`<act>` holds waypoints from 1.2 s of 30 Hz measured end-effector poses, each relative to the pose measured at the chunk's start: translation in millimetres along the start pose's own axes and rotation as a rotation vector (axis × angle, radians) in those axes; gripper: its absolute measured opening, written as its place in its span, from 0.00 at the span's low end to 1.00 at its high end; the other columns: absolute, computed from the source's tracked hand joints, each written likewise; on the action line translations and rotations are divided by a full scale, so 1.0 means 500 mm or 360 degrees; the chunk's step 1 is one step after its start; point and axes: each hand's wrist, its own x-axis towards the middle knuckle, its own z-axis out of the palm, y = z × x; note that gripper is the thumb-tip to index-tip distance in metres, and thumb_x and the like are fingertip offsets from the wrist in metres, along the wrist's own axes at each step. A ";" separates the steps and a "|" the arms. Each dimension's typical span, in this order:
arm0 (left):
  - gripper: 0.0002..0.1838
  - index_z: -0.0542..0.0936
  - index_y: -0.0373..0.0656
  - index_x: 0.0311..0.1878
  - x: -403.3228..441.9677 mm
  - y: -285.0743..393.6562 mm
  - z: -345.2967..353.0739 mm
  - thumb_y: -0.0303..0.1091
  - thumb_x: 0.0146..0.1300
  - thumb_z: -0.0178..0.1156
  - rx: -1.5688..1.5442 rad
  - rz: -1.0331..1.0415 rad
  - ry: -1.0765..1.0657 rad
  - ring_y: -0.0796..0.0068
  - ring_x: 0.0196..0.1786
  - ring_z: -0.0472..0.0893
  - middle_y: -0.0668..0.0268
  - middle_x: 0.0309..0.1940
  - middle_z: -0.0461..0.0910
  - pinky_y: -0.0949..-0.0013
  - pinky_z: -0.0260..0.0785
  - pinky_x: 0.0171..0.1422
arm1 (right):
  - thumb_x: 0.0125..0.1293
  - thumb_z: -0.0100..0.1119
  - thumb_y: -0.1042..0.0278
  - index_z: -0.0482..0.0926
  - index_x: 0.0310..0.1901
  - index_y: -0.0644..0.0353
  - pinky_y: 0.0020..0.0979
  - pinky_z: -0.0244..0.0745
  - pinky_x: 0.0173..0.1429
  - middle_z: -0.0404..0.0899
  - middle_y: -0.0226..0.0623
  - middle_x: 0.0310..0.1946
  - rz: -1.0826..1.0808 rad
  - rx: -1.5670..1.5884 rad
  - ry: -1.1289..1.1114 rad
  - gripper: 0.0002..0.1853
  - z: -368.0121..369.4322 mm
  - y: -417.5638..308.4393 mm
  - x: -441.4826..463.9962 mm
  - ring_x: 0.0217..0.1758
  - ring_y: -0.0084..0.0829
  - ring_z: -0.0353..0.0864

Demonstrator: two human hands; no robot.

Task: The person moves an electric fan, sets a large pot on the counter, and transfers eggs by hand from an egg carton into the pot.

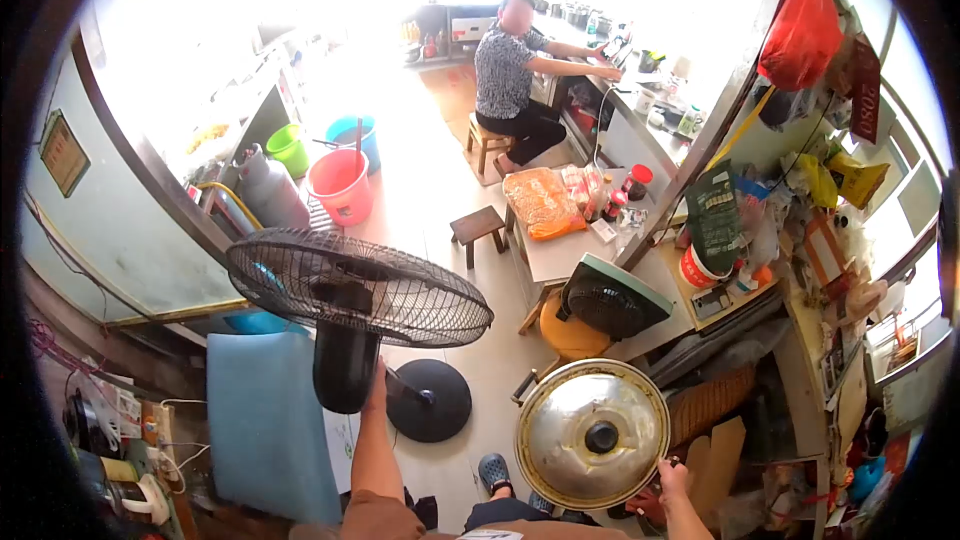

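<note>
A black standing fan (345,365) leans across the left centre, its round base (430,400) on the floor. My left hand (377,388) is closed at its pole, just behind the motor housing, which hides most of the fingers. At lower right, my right hand (674,480) is closed round the right-side handle of a wide pan. A domed metal lid (570,425) with a black knob covers the pan. The pan's other handle (525,386) sticks out free at its upper left.
A person (503,70) sits on a stool by the counter. Ahead are a small brown stool (478,229), a pink bucket (340,188) and a table (545,262) with an orange bag. A blue covered block (262,420) stands left; a second fan (615,298) and cluttered shelves are right.
</note>
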 end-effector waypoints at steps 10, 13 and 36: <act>0.14 0.80 0.39 0.43 -0.111 -0.013 -0.055 0.40 0.62 0.57 0.0052 0.0308 0.0246 0.67 0.42 0.78 0.63 0.39 0.81 0.63 0.67 0.51 | 0.59 0.60 0.67 0.77 0.33 0.61 0.32 0.69 0.34 0.75 0.29 0.28 -0.0240 0.0170 -0.0150 0.07 -0.040 0.058 0.068 0.30 0.25 0.73; 0.14 0.80 0.39 0.41 -0.157 -0.040 -0.089 0.40 0.62 0.57 -0.0034 0.0160 0.0249 0.67 0.41 0.78 0.63 0.38 0.81 0.61 0.67 0.49 | 0.60 0.58 0.68 0.77 0.33 0.62 0.33 0.70 0.34 0.75 0.29 0.28 -0.0232 0.0205 -0.0188 0.06 -0.049 0.042 0.050 0.29 0.25 0.74; 0.28 0.75 0.42 0.56 -0.518 -0.095 -0.227 0.51 0.58 0.60 -0.0021 -0.0596 0.0332 0.62 0.62 0.68 0.62 0.59 0.72 0.62 0.55 0.67 | 0.58 0.61 0.65 0.71 0.24 0.64 0.33 0.63 0.31 0.69 0.27 0.24 -0.0374 0.0179 -0.0187 0.13 -0.155 0.077 0.210 0.27 0.24 0.66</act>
